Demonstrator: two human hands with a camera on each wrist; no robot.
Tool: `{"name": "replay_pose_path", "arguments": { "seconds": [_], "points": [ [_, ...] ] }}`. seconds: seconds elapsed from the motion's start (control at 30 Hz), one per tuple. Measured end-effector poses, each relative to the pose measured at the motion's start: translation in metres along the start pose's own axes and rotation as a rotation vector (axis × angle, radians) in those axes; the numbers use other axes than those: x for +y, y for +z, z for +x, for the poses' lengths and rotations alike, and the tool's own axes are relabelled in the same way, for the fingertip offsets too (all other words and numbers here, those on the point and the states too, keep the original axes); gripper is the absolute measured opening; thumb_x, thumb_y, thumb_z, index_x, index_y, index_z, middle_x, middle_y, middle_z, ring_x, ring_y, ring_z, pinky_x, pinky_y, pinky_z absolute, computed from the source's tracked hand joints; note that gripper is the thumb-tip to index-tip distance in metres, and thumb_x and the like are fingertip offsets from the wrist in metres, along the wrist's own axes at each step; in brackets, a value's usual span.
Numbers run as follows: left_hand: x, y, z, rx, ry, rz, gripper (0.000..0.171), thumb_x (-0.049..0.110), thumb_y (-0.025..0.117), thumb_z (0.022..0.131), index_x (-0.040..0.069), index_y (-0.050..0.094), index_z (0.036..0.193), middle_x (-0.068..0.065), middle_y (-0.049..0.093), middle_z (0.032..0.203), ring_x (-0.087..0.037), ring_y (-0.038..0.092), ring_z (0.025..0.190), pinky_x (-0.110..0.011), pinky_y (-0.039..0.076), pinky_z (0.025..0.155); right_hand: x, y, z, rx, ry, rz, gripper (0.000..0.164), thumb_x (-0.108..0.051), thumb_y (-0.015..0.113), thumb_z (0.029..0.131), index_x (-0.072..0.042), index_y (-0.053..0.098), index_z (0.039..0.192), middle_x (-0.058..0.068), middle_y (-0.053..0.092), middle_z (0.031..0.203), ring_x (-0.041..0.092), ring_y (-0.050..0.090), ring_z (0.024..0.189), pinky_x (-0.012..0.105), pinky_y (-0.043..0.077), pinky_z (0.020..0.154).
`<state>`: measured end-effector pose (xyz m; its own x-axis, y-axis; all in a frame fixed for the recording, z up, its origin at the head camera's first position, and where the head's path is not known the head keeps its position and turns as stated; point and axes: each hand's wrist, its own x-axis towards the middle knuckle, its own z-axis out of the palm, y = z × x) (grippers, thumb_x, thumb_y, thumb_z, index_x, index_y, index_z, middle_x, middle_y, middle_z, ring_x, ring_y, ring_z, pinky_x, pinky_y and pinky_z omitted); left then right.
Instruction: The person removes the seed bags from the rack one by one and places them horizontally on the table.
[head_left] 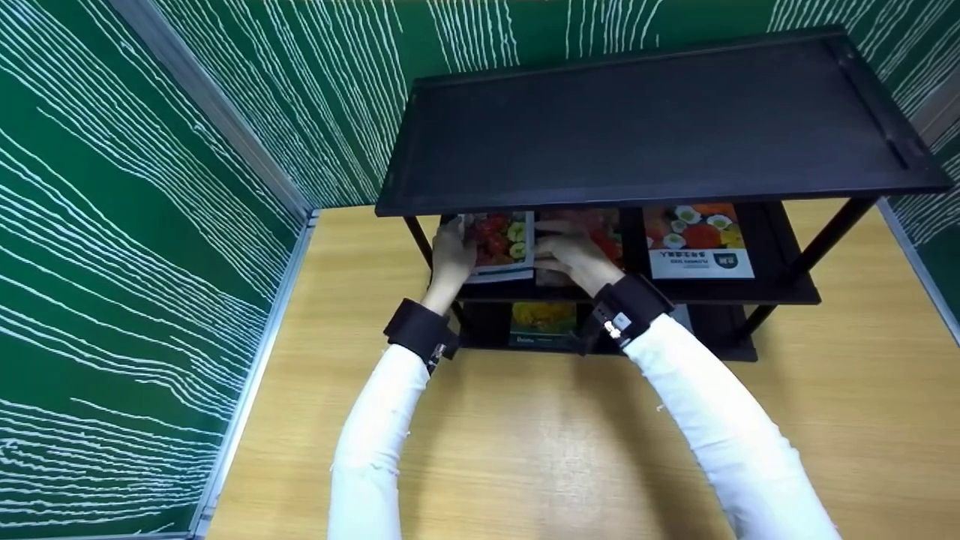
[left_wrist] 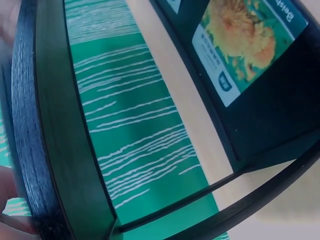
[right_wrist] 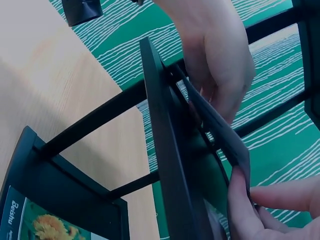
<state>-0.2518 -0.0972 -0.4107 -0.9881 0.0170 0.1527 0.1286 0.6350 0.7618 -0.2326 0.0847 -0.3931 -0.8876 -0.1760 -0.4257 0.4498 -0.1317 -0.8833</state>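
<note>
At twelve o'clock on the glossy wooden table (head_left: 300, 450), before white-streaked green walls (head_left: 135, 217), fingers of the left hand (head_left: 452, 255) and right hand (head_left: 579, 256) grip a booklet (head_left: 496, 241) inside a black rack (head_left: 660, 127).

this looks like a small partitioned booth, lab-like in its plainness, since green panels (head_left: 105, 247) streaked with wavy white wall in the left, far and right edges of a wood-grain table (head_left: 517, 457), grey strips (head_left: 219, 105) trimming its far corners, around a black three-tier rack (head_left: 645, 127).
</note>
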Motion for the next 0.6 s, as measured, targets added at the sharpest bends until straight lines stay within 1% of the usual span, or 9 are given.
{"name": "replay_pose_path", "arguments": {
  "seconds": [0.03, 0.1, 0.17, 0.23, 0.3, 0.37, 0.47, 0.53, 0.6],
  "points": [
    [0.000, -0.001, 0.000, 0.003, 0.002, -0.020, 0.033, -0.003, 0.043, 0.087, -0.003, 0.052, 0.119, -0.013, 0.058, 0.078, -0.007, 0.025, 0.039, -0.021, 0.022, 0.043, 0.000, -0.002, -0.001, -0.001, 0.002, -0.008, 0.056, 0.008, 0.047, 0.085, -0.004, 0.030, 0.137, 0.018, 0.030, 0.133, 0.028, 0.044, 0.111, 0.033, 0.042, 0.091],
    [0.000, -0.002, -0.001, 0.014, 0.002, -0.062, 0.031, -0.005, 0.045, 0.084, -0.002, 0.056, 0.113, -0.004, 0.043, 0.055, -0.006, 0.022, 0.039, -0.021, 0.020, 0.043, 0.000, -0.006, -0.002, -0.009, 0.000, -0.022, 0.055, 0.006, 0.048, 0.086, -0.005, 0.030, 0.137, 0.017, 0.035, 0.129, 0.026, 0.048, 0.105, 0.033, 0.042, 0.092],
    [0.000, -0.003, -0.002, 0.008, -0.021, -0.105, 0.029, -0.006, 0.047, 0.082, -0.001, 0.060, 0.107, 0.000, 0.031, 0.049, -0.007, 0.021, 0.040, -0.021, 0.019, 0.044, -0.001, -0.009, -0.003, -0.016, 0.000, -0.029, 0.053, 0.005, 0.048, 0.086, -0.005, 0.032, 0.136, 0.013, 0.040, 0.120, 0.020, 0.052, 0.093, 0.034, 0.042, 0.091],
    [0.002, -0.004, -0.002, -0.004, -0.068, -0.130, 0.028, -0.005, 0.049, 0.081, 0.000, 0.061, 0.106, 0.000, 0.038, 0.049, -0.007, 0.026, 0.040, -0.021, 0.023, 0.044, -0.001, -0.011, -0.004, -0.017, 0.005, -0.035, 0.052, 0.004, 0.048, 0.086, -0.006, 0.033, 0.135, 0.011, 0.044, 0.113, 0.017, 0.053, 0.083, 0.034, 0.043, 0.090],
    [0.003, -0.006, -0.002, -0.027, -0.140, -0.162, 0.032, -0.005, 0.051, 0.080, -0.001, 0.058, 0.111, -0.004, 0.051, 0.060, -0.008, 0.034, 0.044, -0.021, 0.028, 0.046, -0.002, -0.013, -0.004, -0.010, 0.018, -0.036, 0.052, 0.004, 0.049, 0.086, -0.006, 0.035, 0.135, 0.010, 0.044, 0.112, 0.017, 0.054, 0.084, 0.035, 0.043, 0.090],
    [0.005, -0.007, -0.003, -0.049, -0.207, -0.211, 0.038, -0.006, 0.052, 0.081, -0.001, 0.054, 0.118, -0.012, 0.060, 0.077, -0.010, 0.041, 0.050, -0.021, 0.033, 0.051, -0.003, -0.015, -0.005, -0.005, 0.035, -0.040, 0.053, 0.005, 0.049, 0.085, -0.007, 0.035, 0.135, 0.014, 0.043, 0.120, 0.020, 0.053, 0.093, 0.034, 0.043, 0.091],
    [0.007, -0.009, -0.006, -0.074, -0.281, -0.307, 0.046, -0.009, 0.052, 0.080, -0.002, 0.046, 0.125, -0.021, 0.060, 0.097, -0.014, 0.051, 0.062, -0.022, 0.039, 0.056, -0.006, -0.018, -0.007, -0.011, 0.053, -0.040, 0.055, 0.006, 0.049, 0.085, -0.008, 0.034, 0.136, 0.015, 0.034, 0.133, 0.026, 0.046, 0.109, 0.034, 0.042, 0.091],
    [0.007, -0.010, -0.008, -0.082, -0.297, -0.368, 0.047, -0.009, 0.053, 0.080, -0.002, 0.045, 0.126, -0.022, 0.058, 0.101, -0.018, 0.054, 0.069, -0.023, 0.042, 0.059, -0.006, -0.020, -0.009, -0.027, 0.059, -0.033, 0.056, 0.006, 0.049, 0.085, -0.008, 0.032, 0.137, 0.015, 0.032, 0.135, 0.027, 0.044, 0.112, 0.034, 0.042, 0.092],
    [0.007, -0.011, -0.010, -0.092, -0.308, -0.413, 0.047, -0.008, 0.055, 0.080, -0.002, 0.045, 0.125, -0.022, 0.058, 0.101, -0.020, 0.055, 0.075, -0.024, 0.043, 0.062, -0.006, -0.023, -0.012, -0.039, 0.061, -0.022, 0.056, 0.006, 0.050, 0.085, -0.008, 0.031, 0.137, 0.016, 0.036, 0.131, 0.026, 0.048, 0.106, 0.034, 0.043, 0.091]
  ]
}}
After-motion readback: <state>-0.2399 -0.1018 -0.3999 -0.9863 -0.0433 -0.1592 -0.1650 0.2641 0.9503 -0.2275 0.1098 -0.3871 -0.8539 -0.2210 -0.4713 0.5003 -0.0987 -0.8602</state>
